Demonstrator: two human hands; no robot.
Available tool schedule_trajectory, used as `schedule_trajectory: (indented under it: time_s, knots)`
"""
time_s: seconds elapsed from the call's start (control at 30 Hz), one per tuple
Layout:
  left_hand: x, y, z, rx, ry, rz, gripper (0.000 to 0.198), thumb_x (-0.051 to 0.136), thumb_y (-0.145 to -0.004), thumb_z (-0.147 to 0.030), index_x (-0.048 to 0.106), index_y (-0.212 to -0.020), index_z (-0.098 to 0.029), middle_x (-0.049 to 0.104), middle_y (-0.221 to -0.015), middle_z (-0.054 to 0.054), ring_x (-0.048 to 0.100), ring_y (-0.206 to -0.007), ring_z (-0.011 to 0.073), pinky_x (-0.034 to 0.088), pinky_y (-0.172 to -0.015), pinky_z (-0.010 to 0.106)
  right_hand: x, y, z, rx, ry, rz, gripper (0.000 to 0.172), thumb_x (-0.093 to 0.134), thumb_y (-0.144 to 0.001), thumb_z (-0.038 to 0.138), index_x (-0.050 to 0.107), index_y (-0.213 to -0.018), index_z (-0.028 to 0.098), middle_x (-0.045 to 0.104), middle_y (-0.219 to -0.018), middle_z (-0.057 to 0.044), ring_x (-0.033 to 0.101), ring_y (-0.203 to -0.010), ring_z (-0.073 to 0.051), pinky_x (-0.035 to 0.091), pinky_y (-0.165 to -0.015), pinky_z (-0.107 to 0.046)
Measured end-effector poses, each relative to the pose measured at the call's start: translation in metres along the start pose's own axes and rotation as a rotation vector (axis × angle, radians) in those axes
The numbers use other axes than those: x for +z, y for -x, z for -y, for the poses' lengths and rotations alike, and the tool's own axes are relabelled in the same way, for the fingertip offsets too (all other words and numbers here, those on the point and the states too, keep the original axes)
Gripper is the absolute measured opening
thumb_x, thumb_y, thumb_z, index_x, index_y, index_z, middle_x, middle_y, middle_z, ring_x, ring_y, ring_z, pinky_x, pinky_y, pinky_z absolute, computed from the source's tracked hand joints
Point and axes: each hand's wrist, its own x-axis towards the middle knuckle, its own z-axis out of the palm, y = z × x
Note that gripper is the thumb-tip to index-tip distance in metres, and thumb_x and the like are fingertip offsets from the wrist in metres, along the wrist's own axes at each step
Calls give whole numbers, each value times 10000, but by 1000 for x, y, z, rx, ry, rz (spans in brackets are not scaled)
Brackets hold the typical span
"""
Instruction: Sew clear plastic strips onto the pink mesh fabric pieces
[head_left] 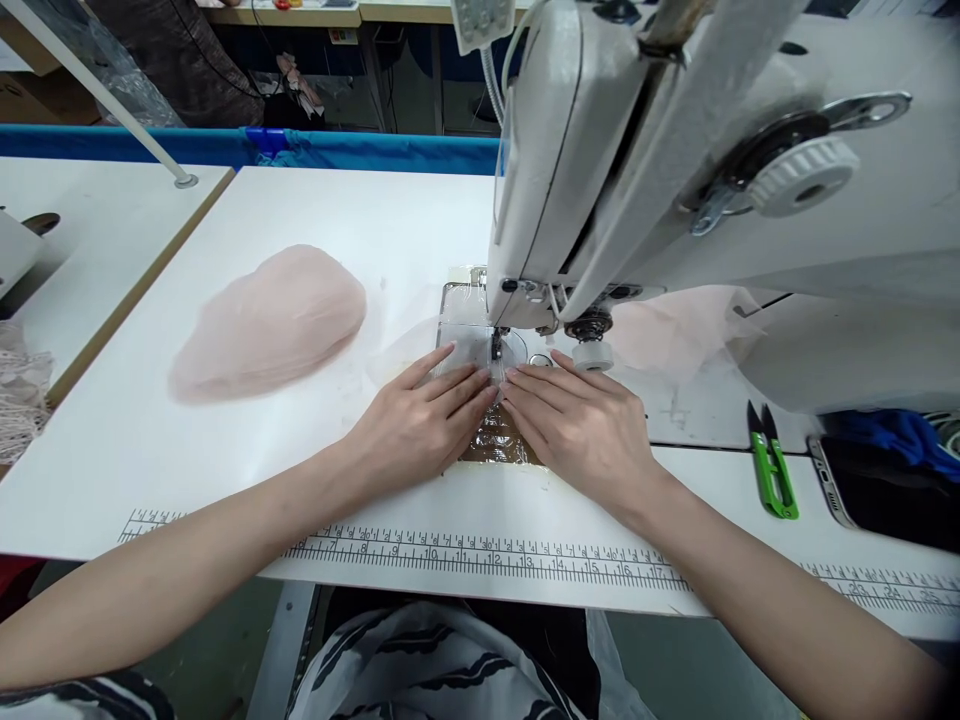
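Note:
A white sewing machine (pixel 675 170) stands at the right of the white table (pixel 225 480). Its needle and presser foot (pixel 496 345) sit over the metal plate. A thin, sheer pale piece of fabric (pixel 409 355) lies under the foot. My left hand (pixel 420 420) rests flat on that fabric, fingers stretched toward the needle. My right hand (pixel 577 415) lies flat beside it, fingertips meeting the left hand's just in front of the foot. Neither hand grips anything.
A stack of pale pink sheer pieces (pixel 274 320) lies to the left. More pink fabric (pixel 675 330) sits behind the machine arm. Green thread snips (pixel 772 465) and a phone (pixel 870 490) lie at the right. A printed ruler (pixel 480 555) runs along the front edge.

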Motion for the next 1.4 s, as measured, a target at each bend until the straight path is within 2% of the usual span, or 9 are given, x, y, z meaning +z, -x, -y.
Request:
schedule_trajectory:
  time_s: [0.27,0.5,0.8,0.97,1.07,1.23,1.4]
  knots:
    - [0,-2,3,-36,17,8,331,477,-984,-230,661,-1222,-90,680,-1248,126,655,-1173,256,473,-1111,498,0,-2,0,-3,17,25,183,584,-943,194,757,-969,142,781,-999,-27,740,-886,-185,578,-895,-363]
    - [-2,2,0,5,-28,-15,294,488,-984,-198,667,-1197,-104,697,-1218,98,677,-1136,212,498,-1090,456,-1,-1,0,-1,8,47,180,586,-942,199,758,-962,152,778,-1021,-25,737,-907,-183,567,-938,-366]
    - [3,0,5,-56,34,-12,315,500,-983,-248,666,-1220,-125,688,-1242,102,658,-1169,232,431,-1147,486,4,-4,-3,11,76,54,196,566,-955,210,754,-953,157,780,-1016,-11,730,-789,-165,563,-882,-342]
    - [7,-3,8,-94,42,16,348,462,-1002,-262,646,-1244,-92,677,-1255,123,645,-1188,246,403,-1157,517,6,-6,-6,38,51,101,219,533,-971,212,747,-990,168,772,-1053,-29,727,-859,-182,524,-954,-375]
    - [8,-5,11,-117,60,23,348,443,-1010,-270,650,-1244,-118,670,-1271,106,637,-1202,242,387,-1166,518,5,-6,-7,75,18,143,233,519,-977,224,740,-1039,182,761,-1094,-42,722,-902,-203,503,-987,-413]
    - [11,-8,17,-168,70,42,357,425,-1015,-279,642,-1266,-147,662,-1288,79,630,-1210,245,442,-1118,494,0,-5,-9,105,-9,158,226,533,-972,246,740,-1057,208,773,-1046,-35,719,-918,-215,483,-1005,-428]
    - [14,-9,21,-242,104,53,381,423,-1013,-280,615,-1296,-113,634,-1333,97,608,-1236,257,534,-1018,438,-4,-5,-12,128,-5,159,248,519,-979,258,753,-1037,202,788,-936,-40,724,-832,-215,498,-955,-416]
